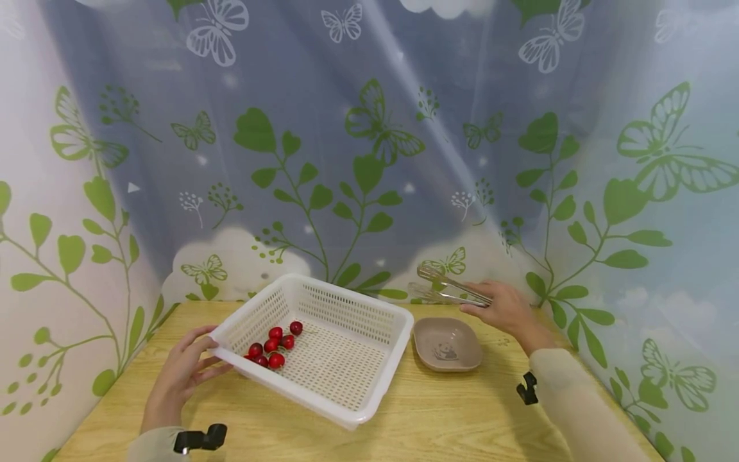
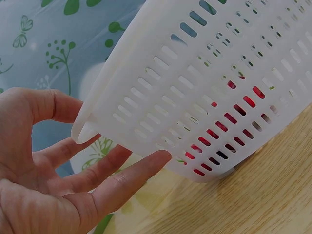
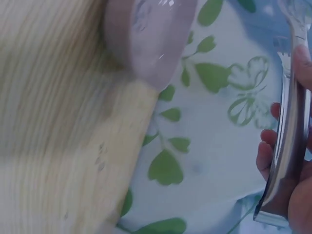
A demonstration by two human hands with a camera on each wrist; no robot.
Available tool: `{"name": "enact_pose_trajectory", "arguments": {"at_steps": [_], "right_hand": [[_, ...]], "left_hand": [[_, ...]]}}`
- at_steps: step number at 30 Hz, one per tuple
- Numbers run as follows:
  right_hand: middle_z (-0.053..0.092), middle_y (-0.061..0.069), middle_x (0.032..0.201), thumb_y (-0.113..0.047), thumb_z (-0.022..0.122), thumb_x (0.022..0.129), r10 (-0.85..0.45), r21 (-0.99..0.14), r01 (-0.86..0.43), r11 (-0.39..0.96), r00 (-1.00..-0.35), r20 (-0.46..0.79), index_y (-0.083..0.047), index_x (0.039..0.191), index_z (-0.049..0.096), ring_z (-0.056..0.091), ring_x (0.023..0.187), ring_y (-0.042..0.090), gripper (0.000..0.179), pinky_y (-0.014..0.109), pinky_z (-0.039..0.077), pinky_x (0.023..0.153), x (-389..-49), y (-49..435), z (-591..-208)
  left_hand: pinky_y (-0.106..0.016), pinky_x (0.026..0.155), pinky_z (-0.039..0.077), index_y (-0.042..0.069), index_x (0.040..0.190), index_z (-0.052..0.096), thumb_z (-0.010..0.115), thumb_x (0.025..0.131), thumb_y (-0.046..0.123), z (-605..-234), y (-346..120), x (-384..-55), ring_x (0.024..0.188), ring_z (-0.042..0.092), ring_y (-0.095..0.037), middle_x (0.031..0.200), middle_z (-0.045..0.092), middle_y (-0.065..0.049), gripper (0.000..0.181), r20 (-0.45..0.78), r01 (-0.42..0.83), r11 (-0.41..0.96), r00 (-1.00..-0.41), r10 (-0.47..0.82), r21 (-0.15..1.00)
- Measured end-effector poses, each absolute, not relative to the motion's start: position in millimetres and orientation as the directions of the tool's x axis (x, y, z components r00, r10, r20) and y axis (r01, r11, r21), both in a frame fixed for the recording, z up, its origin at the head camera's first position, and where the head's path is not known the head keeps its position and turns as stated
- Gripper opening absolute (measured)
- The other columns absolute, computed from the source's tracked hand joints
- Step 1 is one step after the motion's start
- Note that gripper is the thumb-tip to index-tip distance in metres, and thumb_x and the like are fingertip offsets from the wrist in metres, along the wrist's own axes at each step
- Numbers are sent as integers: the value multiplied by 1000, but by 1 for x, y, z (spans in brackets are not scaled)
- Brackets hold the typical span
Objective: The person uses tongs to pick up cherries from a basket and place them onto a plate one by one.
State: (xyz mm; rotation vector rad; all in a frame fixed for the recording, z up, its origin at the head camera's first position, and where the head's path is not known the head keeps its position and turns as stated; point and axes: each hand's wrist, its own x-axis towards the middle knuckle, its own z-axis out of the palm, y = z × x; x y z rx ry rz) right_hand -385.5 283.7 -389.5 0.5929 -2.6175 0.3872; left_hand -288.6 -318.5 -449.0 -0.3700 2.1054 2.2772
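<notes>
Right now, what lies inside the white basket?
Inside the white basket lies a cluster of red cherries, toward its left end in the head view. The near wall hides the closest strip of the floor; some cherries overlap others, covering what is beneath.

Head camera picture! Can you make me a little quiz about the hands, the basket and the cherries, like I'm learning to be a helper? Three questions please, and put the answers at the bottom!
1. What does the right hand hold?
2. True or false: the red cherries lie inside the white basket.
3. Which hand touches the basket? A) right, B) left, C) neither.

Key:
1. Metal tongs.
2. True.
3. B: the left hand touches it near a corner.
</notes>
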Motion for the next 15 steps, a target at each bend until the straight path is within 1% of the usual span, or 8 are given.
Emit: {"name": "enact_pose_trajectory", "arguments": {"at_steps": [5, 11, 13, 15], "right_hand": [[75, 15, 117, -40, 83, 85, -348, -179, -493, 852, -786, 510, -16, 133, 71, 72, 97, 39, 54, 58, 62, 81, -387, 264, -378], [73, 19, 125, -38, 87, 80, -404, -119, -561, 819, -711, 575, -15, 126, 75, 73, 105, 41, 53, 58, 64, 85, -389, 245, -369], [73, 18, 125, -38, 88, 79, -419, -110, -581, 806, -693, 587, -16, 125, 76, 74, 104, 39, 52, 56, 65, 83, -390, 240, -368], [74, 17, 124, -38, 88, 79, -432, -109, -600, 793, -679, 594, -17, 124, 76, 75, 101, 37, 51, 54, 65, 81, -391, 234, -367]], "left_hand": [[-40, 91, 67, 13, 150, 37, 50, 103, 13, -449, -319, -289, 92, 70, -16, 133, 43, -10, 49, -185, -173, -91, -971, -150, 981], [-41, 92, 66, 12, 150, 37, 50, 103, 12, -448, -318, -288, 92, 71, -15, 133, 42, -11, 49, -179, -166, -96, -974, -142, 981], [-41, 92, 66, 12, 150, 37, 50, 103, 12, -448, -318, -287, 92, 71, -15, 133, 43, -11, 49, -178, -165, -99, -974, -139, 981], [-41, 93, 66, 12, 150, 37, 50, 103, 12, -448, -317, -287, 92, 71, -15, 133, 43, -10, 49, -177, -164, -101, -974, -138, 981]]}}
